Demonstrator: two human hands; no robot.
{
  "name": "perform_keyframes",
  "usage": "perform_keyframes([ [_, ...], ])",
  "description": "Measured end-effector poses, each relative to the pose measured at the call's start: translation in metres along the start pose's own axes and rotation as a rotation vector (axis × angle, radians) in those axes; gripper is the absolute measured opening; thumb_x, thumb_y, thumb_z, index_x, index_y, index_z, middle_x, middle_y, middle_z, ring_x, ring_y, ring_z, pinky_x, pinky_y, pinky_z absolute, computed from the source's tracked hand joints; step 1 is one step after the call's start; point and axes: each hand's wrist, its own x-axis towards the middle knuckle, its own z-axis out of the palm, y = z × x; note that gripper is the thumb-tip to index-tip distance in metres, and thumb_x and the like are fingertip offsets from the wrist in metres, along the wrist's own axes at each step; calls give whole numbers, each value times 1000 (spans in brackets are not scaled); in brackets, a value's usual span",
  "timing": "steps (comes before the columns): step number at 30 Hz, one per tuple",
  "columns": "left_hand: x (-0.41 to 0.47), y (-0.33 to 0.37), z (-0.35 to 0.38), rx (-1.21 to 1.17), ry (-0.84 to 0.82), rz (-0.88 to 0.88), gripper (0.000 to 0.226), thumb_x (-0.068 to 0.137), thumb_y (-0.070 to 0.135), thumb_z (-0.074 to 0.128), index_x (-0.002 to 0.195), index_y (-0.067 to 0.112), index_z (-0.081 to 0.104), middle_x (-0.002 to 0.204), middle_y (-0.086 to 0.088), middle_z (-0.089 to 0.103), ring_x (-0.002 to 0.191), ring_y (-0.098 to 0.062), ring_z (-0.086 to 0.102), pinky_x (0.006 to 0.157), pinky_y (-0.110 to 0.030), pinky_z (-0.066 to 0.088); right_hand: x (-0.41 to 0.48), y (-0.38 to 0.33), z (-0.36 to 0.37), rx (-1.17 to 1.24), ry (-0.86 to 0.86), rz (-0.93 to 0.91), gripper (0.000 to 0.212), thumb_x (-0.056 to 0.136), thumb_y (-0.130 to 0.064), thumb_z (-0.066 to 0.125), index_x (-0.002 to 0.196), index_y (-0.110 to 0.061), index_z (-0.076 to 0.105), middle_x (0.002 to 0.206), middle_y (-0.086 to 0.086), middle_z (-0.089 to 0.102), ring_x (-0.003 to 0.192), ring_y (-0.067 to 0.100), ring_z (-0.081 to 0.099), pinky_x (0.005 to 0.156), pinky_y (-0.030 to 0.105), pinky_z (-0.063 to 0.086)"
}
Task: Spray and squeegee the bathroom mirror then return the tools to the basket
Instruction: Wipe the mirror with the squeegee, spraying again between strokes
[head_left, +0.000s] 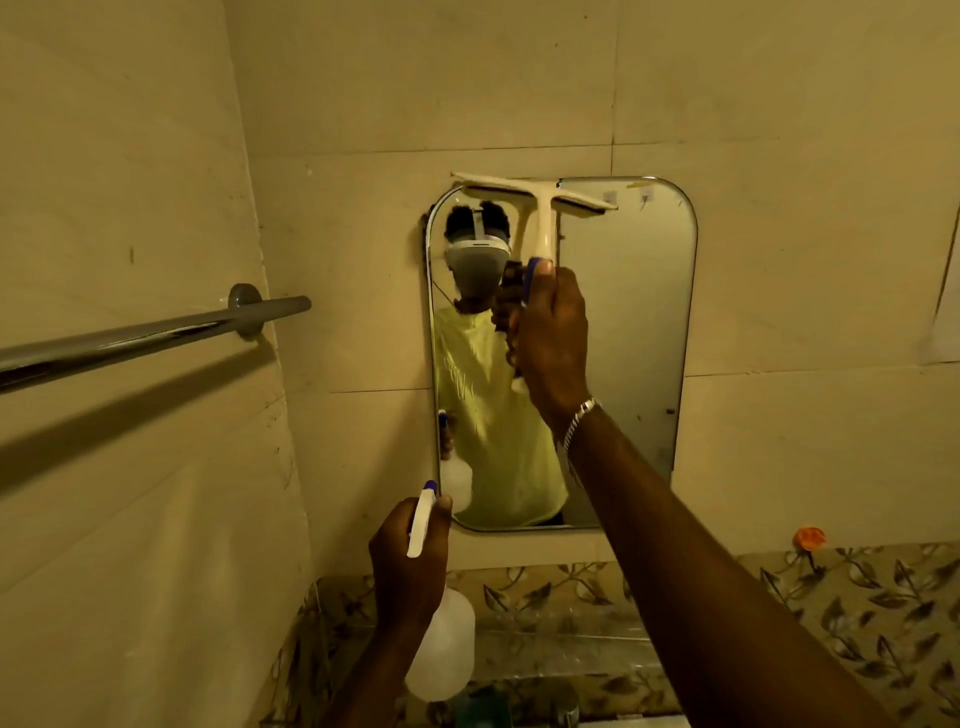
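Observation:
A rounded rectangular mirror (628, 332) hangs on the tiled wall ahead. My right hand (553, 338) grips the handle of a cream squeegee (540, 208); its blade lies across the mirror's top left edge, tilted slightly down to the right. Lower down, in front of the mirror's bottom left corner, my left hand (408, 566) holds a translucent white spray bottle (441, 644) by its neck, with the white and blue trigger head pointing up towards the glass. The mirror reflects a person in a yellow-green shirt with both tools. No basket is in view.
A chrome towel bar (156, 335) juts from the left wall at about shoulder height, close to my left arm. Leaf-patterned tiles (857, 623) run below the mirror, with a small orange object (809, 538) on the ledge at right.

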Motion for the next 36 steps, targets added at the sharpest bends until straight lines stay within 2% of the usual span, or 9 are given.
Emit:
perform_keyframes([
  [4, 2, -7, -6, 23, 11, -12, 15, 90, 30, 67, 82, 18, 69, 63, 5, 65, 64, -10, 65, 51, -17, 49, 12, -7, 38, -46, 45, -6, 43, 109, -46, 32, 127, -13, 51, 93, 9, 66, 76, 27, 67, 65, 48, 59],
  [9, 6, -18, -12, 28, 25, -20, 14, 89, 31, 66, 88, 18, 70, 68, 4, 68, 71, -8, 67, 55, -18, 54, -21, 20, 53, -130, 51, -33, 41, 110, -41, 33, 129, -10, 53, 99, 13, 66, 73, 14, 62, 54, 26, 49],
  [11, 7, -20, -13, 33, 25, 5, 9, 89, 24, 67, 88, 16, 70, 67, 7, 66, 75, -9, 67, 57, -14, 53, -55, 48, 44, -114, 33, -27, 37, 110, -39, 36, 125, -12, 56, 83, 6, 62, 59, 5, 56, 45, 17, 42],
  [18, 5, -27, -8, 68, 11, -31, 10, 91, 19, 69, 83, 13, 70, 65, 5, 65, 68, -12, 65, 52, -20, 51, -193, 171, -17, -200, -55, 207, 30, 100, -55, 35, 101, -34, 57, 64, 0, 55, 49, 7, 50, 45, 27, 42],
  [25, -5, -27, -4, 43, -5, -38, 20, 89, 31, 66, 84, 13, 71, 67, 5, 68, 68, -10, 68, 52, -13, 50, -272, 246, -73, -435, -20, 502, 92, 73, -95, 8, 104, -27, 63, 86, -12, 65, 81, 6, 63, 68, 15, 44],
  [27, -10, -28, -3, 55, -10, -46, 18, 90, 31, 66, 82, 15, 69, 65, 4, 67, 66, -13, 66, 51, -23, 54, -284, 265, -86, -443, 14, 561, 116, 56, -107, 4, 107, -25, 69, 88, -7, 68, 83, 13, 63, 74, 25, 48],
  [30, -15, -26, -2, 49, -18, -50, 16, 90, 30, 66, 82, 16, 68, 65, 3, 66, 66, -13, 66, 51, -20, 53, -286, 254, -96, -390, 33, 559, 102, 61, -105, 11, 98, -29, 68, 84, -6, 68, 80, 13, 64, 69, 27, 47],
  [33, -18, -22, 1, 48, -41, -31, 12, 91, 21, 70, 80, 17, 68, 65, 3, 65, 69, -10, 65, 53, -10, 48, -280, 227, -105, -291, -14, 549, 64, 86, -72, 31, 101, -23, 68, 86, 3, 71, 85, 20, 68, 69, 26, 50],
  [36, -20, -16, 7, 38, -73, -40, 14, 93, 17, 70, 80, 13, 69, 65, 4, 64, 68, -8, 64, 54, -7, 44, -268, 209, -116, -248, -37, 481, 45, 93, -59, 35, 98, -25, 65, 73, 8, 64, 64, 16, 61, 58, 30, 49],
])
